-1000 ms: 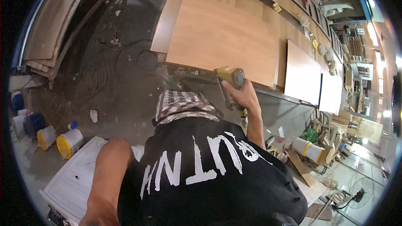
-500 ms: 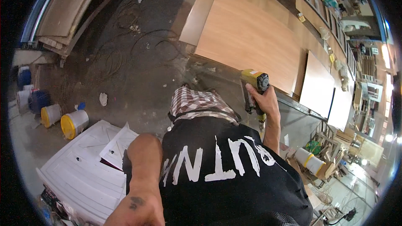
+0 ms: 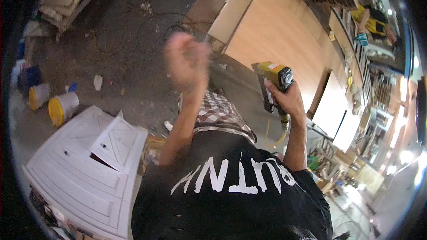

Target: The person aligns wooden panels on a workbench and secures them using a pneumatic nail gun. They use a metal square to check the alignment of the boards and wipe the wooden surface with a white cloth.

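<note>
Seeing white panelled doors (image 3: 84, 164) at lower left, near a white-and-yellow bucket (image 3: 64, 109), and blocking some dark floor (image 3: 138, 69) with the left hand (image 3: 187, 60). Being unable, through blur, to tell loose fingers from clenched there. Wrapping the right hand (image 3: 290, 101) around a yellow-and-black nail gun (image 3: 275, 74), partly hiding its grip, holding it by the near edge of a smooth, flat wood panel (image 3: 284, 35).

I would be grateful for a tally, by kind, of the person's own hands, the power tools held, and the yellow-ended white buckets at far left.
Own hands: 2 (left hand, right hand)
Held power tools: 1 (yellow-and-black tool)
Buckets: 2 (larger-looking bucket, smaller-looking bucket)
Total: 5
</note>
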`<state>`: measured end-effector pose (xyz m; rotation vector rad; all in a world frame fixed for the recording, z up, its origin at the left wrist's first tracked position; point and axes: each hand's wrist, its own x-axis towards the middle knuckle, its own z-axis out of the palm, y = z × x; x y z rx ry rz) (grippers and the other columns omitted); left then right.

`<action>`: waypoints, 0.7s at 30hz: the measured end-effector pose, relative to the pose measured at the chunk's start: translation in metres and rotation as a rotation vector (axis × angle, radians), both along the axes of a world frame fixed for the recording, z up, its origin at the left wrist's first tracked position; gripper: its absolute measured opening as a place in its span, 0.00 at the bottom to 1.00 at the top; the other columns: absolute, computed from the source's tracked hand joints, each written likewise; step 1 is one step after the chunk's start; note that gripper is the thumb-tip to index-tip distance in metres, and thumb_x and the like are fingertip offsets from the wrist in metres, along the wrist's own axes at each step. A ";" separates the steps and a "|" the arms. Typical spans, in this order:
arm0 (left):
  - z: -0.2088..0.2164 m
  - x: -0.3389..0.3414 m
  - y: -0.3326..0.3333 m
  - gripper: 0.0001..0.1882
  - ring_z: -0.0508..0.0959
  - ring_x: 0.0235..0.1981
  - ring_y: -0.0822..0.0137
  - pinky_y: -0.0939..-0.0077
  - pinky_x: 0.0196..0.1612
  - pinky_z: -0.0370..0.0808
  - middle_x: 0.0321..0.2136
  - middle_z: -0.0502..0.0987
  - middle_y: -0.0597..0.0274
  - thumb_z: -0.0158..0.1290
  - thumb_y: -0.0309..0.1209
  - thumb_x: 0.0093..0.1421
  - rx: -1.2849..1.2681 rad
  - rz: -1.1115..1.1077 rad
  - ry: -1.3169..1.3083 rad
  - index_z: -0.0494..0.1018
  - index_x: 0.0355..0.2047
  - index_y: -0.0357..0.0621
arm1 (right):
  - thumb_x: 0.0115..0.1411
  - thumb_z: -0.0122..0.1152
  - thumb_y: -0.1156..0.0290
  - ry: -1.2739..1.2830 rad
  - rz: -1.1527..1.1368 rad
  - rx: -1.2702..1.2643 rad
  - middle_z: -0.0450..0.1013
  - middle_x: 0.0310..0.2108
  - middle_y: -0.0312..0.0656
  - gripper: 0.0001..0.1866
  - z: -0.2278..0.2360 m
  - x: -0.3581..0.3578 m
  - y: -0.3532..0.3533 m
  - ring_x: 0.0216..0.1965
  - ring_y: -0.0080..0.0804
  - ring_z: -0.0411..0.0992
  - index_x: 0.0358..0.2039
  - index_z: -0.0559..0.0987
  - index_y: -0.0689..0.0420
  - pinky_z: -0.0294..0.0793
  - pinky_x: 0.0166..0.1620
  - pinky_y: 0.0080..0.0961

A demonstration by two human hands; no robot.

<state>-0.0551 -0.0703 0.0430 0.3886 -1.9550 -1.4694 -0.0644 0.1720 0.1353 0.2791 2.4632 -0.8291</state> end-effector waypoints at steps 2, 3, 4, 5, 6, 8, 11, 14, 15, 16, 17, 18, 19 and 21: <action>-0.092 -0.005 0.063 0.26 0.72 0.31 0.65 0.72 0.35 0.73 0.37 0.70 0.58 0.63 0.42 0.52 0.278 -0.170 -0.336 0.68 0.43 0.37 | 0.53 0.66 0.53 0.003 0.038 -0.038 0.77 0.29 0.42 0.27 -0.007 -0.017 -0.009 0.31 0.29 0.73 0.43 0.77 0.64 0.72 0.39 0.28; -0.120 0.000 0.080 0.31 0.73 0.32 0.66 0.74 0.33 0.72 0.38 0.71 0.55 0.63 0.47 0.51 0.287 -0.295 -0.490 0.67 0.44 0.36 | 0.53 0.66 0.53 0.014 0.058 -0.038 0.77 0.29 0.42 0.27 -0.006 -0.025 -0.013 0.31 0.29 0.73 0.43 0.77 0.65 0.72 0.38 0.28; -0.135 -0.002 0.091 0.31 0.73 0.32 0.66 0.74 0.33 0.72 0.38 0.71 0.55 0.63 0.47 0.51 0.310 -0.274 -0.500 0.67 0.44 0.36 | 0.53 0.66 0.54 -0.021 0.061 -0.008 0.76 0.29 0.42 0.26 -0.004 -0.034 -0.022 0.30 0.29 0.73 0.42 0.77 0.64 0.72 0.37 0.28; -0.142 -0.005 0.100 0.27 0.73 0.26 0.64 0.71 0.29 0.71 0.28 0.72 0.53 0.63 0.47 0.51 0.324 -0.246 -0.597 0.69 0.34 0.35 | 0.53 0.66 0.54 -0.035 0.083 0.008 0.76 0.29 0.42 0.26 -0.003 -0.041 -0.031 0.30 0.29 0.73 0.42 0.77 0.64 0.72 0.37 0.28; -0.149 -0.007 0.108 0.25 0.72 0.21 0.62 0.69 0.26 0.70 0.18 0.72 0.51 0.62 0.48 0.50 0.337 -0.220 -0.693 0.70 0.24 0.35 | 0.53 0.65 0.55 -0.071 0.109 0.044 0.76 0.29 0.42 0.25 -0.004 -0.048 -0.040 0.30 0.28 0.72 0.42 0.77 0.64 0.72 0.36 0.28; -0.145 -0.007 0.108 0.25 0.73 0.18 0.60 0.69 0.24 0.70 0.15 0.73 0.51 0.61 0.48 0.52 0.554 -0.296 -0.589 0.70 0.19 0.35 | 0.53 0.64 0.57 -0.054 0.223 0.034 0.76 0.27 0.41 0.23 -0.018 -0.059 -0.046 0.27 0.26 0.71 0.42 0.77 0.63 0.71 0.34 0.28; -0.147 -0.017 0.119 0.26 0.77 0.16 0.59 0.70 0.21 0.71 0.10 0.73 0.53 0.56 0.46 0.57 0.803 -0.295 -0.358 0.70 0.13 0.35 | 0.53 0.65 0.56 -0.187 0.242 0.109 0.75 0.26 0.40 0.23 -0.022 -0.076 -0.062 0.26 0.26 0.71 0.42 0.78 0.62 0.70 0.33 0.27; -0.159 -0.022 0.132 0.12 0.76 0.19 0.70 0.76 0.20 0.71 0.26 0.74 0.58 0.53 0.32 0.62 0.742 -0.419 -0.444 0.66 0.26 0.39 | 0.54 0.65 0.57 -0.061 0.262 0.057 0.71 0.19 0.35 0.19 -0.039 -0.079 -0.061 0.19 0.22 0.67 0.36 0.77 0.61 0.67 0.26 0.22; -0.180 -0.021 0.138 0.12 0.76 0.19 0.70 0.76 0.20 0.71 0.26 0.74 0.58 0.53 0.32 0.62 0.753 -0.385 -0.442 0.66 0.26 0.39 | 0.55 0.65 0.58 -0.040 0.251 0.044 0.67 0.14 0.32 0.18 -0.042 -0.080 -0.065 0.14 0.19 0.64 0.32 0.76 0.61 0.63 0.19 0.20; -0.184 -0.022 0.140 0.10 0.76 0.19 0.69 0.75 0.20 0.71 0.27 0.74 0.57 0.53 0.31 0.61 0.749 -0.460 -0.450 0.66 0.28 0.40 | 0.55 0.65 0.58 -0.047 0.260 0.043 0.66 0.14 0.32 0.17 -0.046 -0.082 -0.062 0.13 0.19 0.64 0.32 0.76 0.61 0.63 0.18 0.19; -0.188 -0.022 0.143 0.08 0.76 0.20 0.68 0.74 0.20 0.72 0.29 0.75 0.57 0.53 0.30 0.61 0.744 -0.537 -0.457 0.67 0.30 0.40 | 0.55 0.65 0.58 -0.051 0.271 0.056 0.66 0.14 0.32 0.17 -0.050 -0.083 -0.061 0.13 0.19 0.64 0.32 0.76 0.61 0.63 0.18 0.19; -0.192 -0.019 0.147 0.08 0.76 0.20 0.68 0.74 0.20 0.72 0.29 0.75 0.57 0.53 0.30 0.61 0.759 -0.529 -0.452 0.67 0.30 0.40 | 0.55 0.65 0.59 -0.055 0.274 0.013 0.66 0.14 0.32 0.17 -0.053 -0.083 -0.060 0.13 0.19 0.64 0.32 0.76 0.61 0.62 0.18 0.19; -0.195 -0.016 0.150 0.06 0.77 0.21 0.67 0.74 0.21 0.72 0.29 0.75 0.57 0.52 0.29 0.61 0.699 -0.458 -0.323 0.68 0.31 0.40 | 0.55 0.66 0.59 -0.058 0.278 -0.032 0.66 0.14 0.32 0.16 -0.054 -0.083 -0.063 0.13 0.19 0.63 0.32 0.76 0.61 0.62 0.18 0.19; -0.201 -0.017 0.160 0.05 0.77 0.22 0.66 0.74 0.22 0.72 0.29 0.75 0.57 0.52 0.29 0.61 0.648 -0.373 -0.195 0.69 0.33 0.40 | 0.56 0.65 0.61 -0.072 0.284 0.005 0.66 0.13 0.32 0.15 -0.053 -0.081 -0.073 0.13 0.19 0.63 0.32 0.76 0.61 0.62 0.17 0.19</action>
